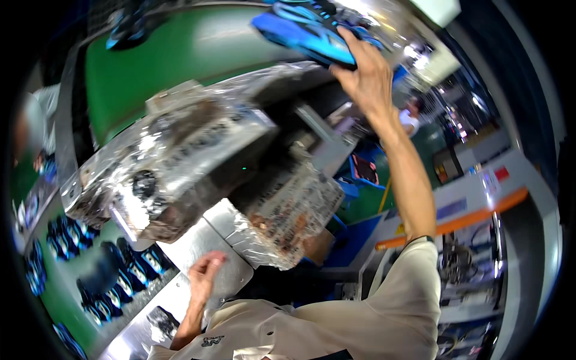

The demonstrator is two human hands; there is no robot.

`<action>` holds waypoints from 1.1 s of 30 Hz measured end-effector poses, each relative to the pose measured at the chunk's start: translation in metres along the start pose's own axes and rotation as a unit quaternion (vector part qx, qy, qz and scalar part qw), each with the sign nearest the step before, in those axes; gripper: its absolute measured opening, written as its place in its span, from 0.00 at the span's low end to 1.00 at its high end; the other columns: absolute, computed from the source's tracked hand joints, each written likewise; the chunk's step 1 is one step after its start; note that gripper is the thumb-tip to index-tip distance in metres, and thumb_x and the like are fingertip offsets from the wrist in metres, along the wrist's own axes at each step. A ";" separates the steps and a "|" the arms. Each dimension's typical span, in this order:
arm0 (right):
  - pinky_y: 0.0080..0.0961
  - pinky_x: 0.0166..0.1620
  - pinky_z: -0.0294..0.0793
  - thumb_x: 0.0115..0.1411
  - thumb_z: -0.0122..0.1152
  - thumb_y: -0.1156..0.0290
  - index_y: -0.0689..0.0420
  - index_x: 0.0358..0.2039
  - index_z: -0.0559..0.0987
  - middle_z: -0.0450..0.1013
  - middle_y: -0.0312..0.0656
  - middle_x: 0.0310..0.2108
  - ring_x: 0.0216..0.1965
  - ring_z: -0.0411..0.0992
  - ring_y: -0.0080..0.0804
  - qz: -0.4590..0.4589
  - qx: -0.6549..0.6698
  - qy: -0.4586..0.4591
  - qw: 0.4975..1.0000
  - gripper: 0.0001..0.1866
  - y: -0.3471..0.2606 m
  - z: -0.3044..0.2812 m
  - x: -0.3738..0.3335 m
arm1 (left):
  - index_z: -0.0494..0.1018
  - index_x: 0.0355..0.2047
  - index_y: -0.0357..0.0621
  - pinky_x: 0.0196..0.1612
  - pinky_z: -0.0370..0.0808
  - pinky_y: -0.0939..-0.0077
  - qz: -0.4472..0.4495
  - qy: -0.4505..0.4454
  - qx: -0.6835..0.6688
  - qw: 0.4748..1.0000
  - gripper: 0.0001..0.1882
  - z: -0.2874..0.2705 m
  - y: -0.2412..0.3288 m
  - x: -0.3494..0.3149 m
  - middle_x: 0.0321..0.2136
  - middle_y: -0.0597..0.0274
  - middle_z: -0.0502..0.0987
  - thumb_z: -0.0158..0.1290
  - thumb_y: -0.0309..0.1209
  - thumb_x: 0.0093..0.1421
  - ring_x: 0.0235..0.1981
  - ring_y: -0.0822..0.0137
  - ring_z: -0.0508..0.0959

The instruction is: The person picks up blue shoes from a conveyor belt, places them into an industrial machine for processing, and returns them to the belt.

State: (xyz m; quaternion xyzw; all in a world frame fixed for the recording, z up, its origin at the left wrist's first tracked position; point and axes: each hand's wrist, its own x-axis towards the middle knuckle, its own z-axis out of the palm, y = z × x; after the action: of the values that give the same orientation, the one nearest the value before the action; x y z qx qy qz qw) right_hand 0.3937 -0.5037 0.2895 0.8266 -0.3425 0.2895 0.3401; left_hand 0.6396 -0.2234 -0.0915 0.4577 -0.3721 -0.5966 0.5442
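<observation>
At the top, my right hand (369, 75) is stretched far out with its fingers closed on a bright blue and black sneaker (306, 39), by the far end of a green conveyor belt (144, 75). Low down, my left hand (205, 273) hovers by a bare metal plate (207, 240). Its fingers are loosely bent and apart, with nothing seen in them. Between the two hands stands a machine housing (192, 156) wrapped in shiny, stained clear film. Beside it is a second film-wrapped block (294, 216) with brown stains.
Several blue and black shoes (129, 270) stand in rows on the green surface at lower left. A dark shoe (126, 30) sits on the belt at upper left. An orange bar (456, 219) edges a machine on the right. Another person (411, 117) is farther back.
</observation>
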 end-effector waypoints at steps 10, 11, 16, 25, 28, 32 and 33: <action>0.48 0.55 0.65 0.47 0.62 0.75 0.58 0.48 0.74 0.74 0.42 0.45 0.49 0.70 0.46 0.149 -0.008 -0.029 0.988 0.24 -0.076 -0.270 -0.293 | 0.50 0.62 0.33 0.54 0.67 0.43 -0.330 -0.611 -0.432 0.576 0.55 0.264 0.137 -0.009 0.59 0.34 0.57 0.44 0.69 0.51 0.53 0.30 0.66; 0.49 0.56 0.63 0.48 0.61 0.76 0.57 0.49 0.74 0.73 0.42 0.46 0.50 0.70 0.46 0.147 -0.046 -0.034 0.988 0.25 -0.088 -0.288 -0.314 | 0.49 0.62 0.32 0.51 0.71 0.45 -0.331 -0.624 -0.398 0.585 0.49 0.276 0.135 -0.031 0.55 0.35 0.62 0.50 0.60 0.54 0.50 0.34 0.70; 0.39 0.60 0.59 0.46 0.65 0.72 0.57 0.64 0.53 0.54 0.54 0.63 0.61 0.57 0.53 0.495 -0.158 -0.052 0.853 0.46 -0.162 -0.386 -0.450 | 0.50 0.64 0.37 0.53 0.72 0.57 -0.347 -0.609 -0.312 0.641 0.34 0.353 0.042 -0.134 0.53 0.47 0.67 0.50 0.32 0.61 0.47 0.53 0.75; 0.24 0.51 0.68 0.39 0.71 0.77 0.59 0.55 0.66 0.70 0.39 0.47 0.46 0.69 0.26 0.774 0.044 0.372 0.511 0.39 -0.295 -0.462 -0.600 | 0.51 0.64 0.38 0.57 0.62 0.73 -0.116 -0.639 -0.050 0.759 0.37 0.468 -0.076 -0.328 0.55 0.56 0.67 0.56 0.23 0.57 0.53 0.68 0.69; 0.22 0.50 0.68 0.38 0.70 0.79 0.59 0.52 0.69 0.72 0.37 0.43 0.43 0.70 0.25 0.763 0.032 0.478 0.434 0.36 -0.321 -0.497 -0.634 | 0.50 0.64 0.37 0.57 0.63 0.73 -0.131 -0.682 -0.027 0.719 0.37 0.485 -0.104 -0.380 0.54 0.57 0.67 0.55 0.24 0.57 0.53 0.68 0.68; 0.23 0.49 0.69 0.38 0.67 0.82 0.59 0.49 0.71 0.72 0.37 0.42 0.43 0.70 0.26 0.769 -0.064 0.480 0.417 0.33 -0.348 -0.544 -0.680 | 0.50 0.64 0.35 0.58 0.61 0.75 -0.166 -0.772 0.019 0.613 0.35 0.530 -0.128 -0.425 0.58 0.55 0.63 0.53 0.33 0.61 0.55 0.69 0.66; 0.23 0.50 0.68 0.37 0.67 0.82 0.59 0.49 0.72 0.72 0.37 0.42 0.44 0.70 0.26 0.768 -0.097 0.476 0.417 0.33 -0.353 -0.553 -0.684 | 0.50 0.64 0.35 0.58 0.60 0.75 -0.194 -0.783 0.017 0.590 0.35 0.546 -0.142 -0.427 0.58 0.55 0.62 0.52 0.35 0.62 0.56 0.69 0.65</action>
State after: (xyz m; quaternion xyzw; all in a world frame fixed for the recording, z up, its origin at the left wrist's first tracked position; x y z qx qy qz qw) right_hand 0.1183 0.3580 0.0065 -0.0897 -0.6440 0.7422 0.1626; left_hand 0.0720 0.1881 0.0012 -0.1159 -0.5671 -0.8101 -0.0937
